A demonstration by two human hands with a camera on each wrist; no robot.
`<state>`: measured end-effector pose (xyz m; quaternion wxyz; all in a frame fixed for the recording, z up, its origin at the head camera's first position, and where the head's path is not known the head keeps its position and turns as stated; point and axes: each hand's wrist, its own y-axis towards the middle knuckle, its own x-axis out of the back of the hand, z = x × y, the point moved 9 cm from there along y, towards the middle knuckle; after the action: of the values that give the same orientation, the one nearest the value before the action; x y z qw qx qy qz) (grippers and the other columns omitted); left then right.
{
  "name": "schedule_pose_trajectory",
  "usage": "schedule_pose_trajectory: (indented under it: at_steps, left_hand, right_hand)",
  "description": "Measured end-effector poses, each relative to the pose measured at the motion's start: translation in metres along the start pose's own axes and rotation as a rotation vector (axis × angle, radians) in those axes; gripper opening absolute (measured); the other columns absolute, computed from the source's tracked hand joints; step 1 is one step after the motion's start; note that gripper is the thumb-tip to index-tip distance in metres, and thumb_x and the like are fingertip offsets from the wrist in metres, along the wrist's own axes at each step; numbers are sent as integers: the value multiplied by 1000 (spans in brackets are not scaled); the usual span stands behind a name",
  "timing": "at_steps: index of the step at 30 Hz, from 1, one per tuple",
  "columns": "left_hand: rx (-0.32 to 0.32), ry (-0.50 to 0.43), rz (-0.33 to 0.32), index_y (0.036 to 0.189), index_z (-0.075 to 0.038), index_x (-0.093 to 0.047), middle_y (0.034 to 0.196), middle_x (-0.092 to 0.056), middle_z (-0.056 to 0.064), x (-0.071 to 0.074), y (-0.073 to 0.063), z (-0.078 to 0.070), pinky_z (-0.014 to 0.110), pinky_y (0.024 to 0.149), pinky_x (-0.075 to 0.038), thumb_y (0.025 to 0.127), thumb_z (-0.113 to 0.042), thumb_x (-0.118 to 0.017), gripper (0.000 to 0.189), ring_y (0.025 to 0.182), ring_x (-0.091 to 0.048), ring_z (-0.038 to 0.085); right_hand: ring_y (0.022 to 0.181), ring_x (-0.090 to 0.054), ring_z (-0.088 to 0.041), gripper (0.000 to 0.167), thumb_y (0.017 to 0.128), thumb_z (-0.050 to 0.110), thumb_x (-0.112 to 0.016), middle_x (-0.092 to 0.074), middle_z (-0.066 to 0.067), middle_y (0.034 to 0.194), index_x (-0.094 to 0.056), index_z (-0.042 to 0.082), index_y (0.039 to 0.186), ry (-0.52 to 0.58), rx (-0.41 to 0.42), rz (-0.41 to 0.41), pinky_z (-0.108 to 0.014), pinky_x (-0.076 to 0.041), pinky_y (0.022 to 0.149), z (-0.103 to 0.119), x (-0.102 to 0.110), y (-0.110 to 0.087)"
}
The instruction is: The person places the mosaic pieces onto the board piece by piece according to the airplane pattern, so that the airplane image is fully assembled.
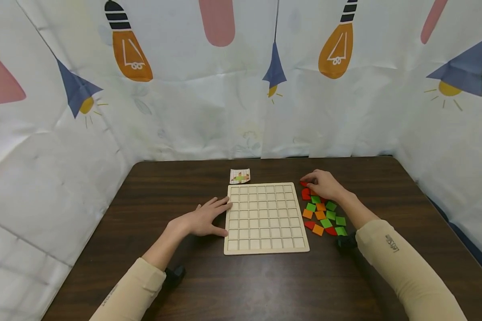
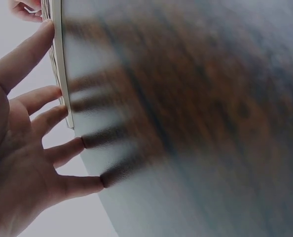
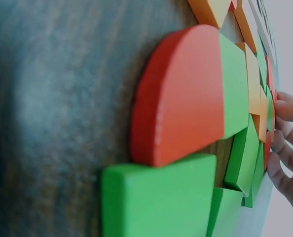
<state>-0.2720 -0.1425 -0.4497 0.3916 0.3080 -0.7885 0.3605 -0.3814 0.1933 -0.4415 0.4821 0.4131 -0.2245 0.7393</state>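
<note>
A pale wooden grid board (image 1: 266, 219) lies on the dark table. My left hand (image 1: 206, 218) rests at its left edge with fingers spread; in the left wrist view the thumb and some fingertips of that hand (image 2: 18, 163) touch the board's rim. Beyond the right edge of the board, my right hand (image 1: 326, 184) pinches a red wooden piece (image 1: 303, 183) between thumb and fingers. Beneath and nearer lie loose pieces: green squares (image 1: 330, 215), orange squares (image 1: 317, 230) and rounded red ones (image 3: 191, 94). The right fingertips are partly hidden in the right wrist view.
A small pattern card (image 1: 239, 176) with a coloured grid lies just behind the board's far left corner. The brown table (image 1: 265, 285) ends at a white printed curtain (image 1: 193, 120) on the far side and at both sides.
</note>
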Motion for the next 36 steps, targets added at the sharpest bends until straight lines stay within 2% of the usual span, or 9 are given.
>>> schedule_pose_trajectory:
  at_steps: [9, 14, 24, 36]
  left_hand:
    - [-3, 2, 4, 164, -13, -27, 171, -12, 11, -1, 0, 1, 77, 111, -11, 95, -48, -72, 90, 155, -5, 43]
    - [-5, 5, 6, 165, -13, -27, 171, -11, 11, -1, -1, 3, 78, 111, -10, 96, -48, -71, 90, 155, -5, 43]
    - [-3, -7, 12, 165, -14, -25, 171, -10, 10, -3, 1, 3, 78, 111, -7, 95, -49, -71, 91, 155, -4, 42]
    - [-8, -28, 13, 165, -14, -25, 172, -9, 9, -2, -2, 2, 78, 111, -6, 95, -49, -71, 90, 155, -3, 42]
  right_hand:
    - [85, -58, -24, 28, 100, 13, -70, -66, -16, 112, -73, -1, 124, -52, -14, 39, -42, -51, 75, -3, 0, 5]
    - [83, -57, -22, 27, 98, 14, -72, -66, -16, 111, -74, -1, 121, -56, -15, 38, -41, -51, 73, -3, -1, 7]
    - [91, -61, -28, 26, 101, 12, -67, -67, -18, 112, -70, -4, 121, -45, -20, 34, -48, -53, 80, -3, -3, 5]
    - [85, -60, -25, 29, 104, 17, -63, -66, -16, 108, -66, -5, 122, -12, -45, 38, -45, -52, 76, -3, -3, 3]
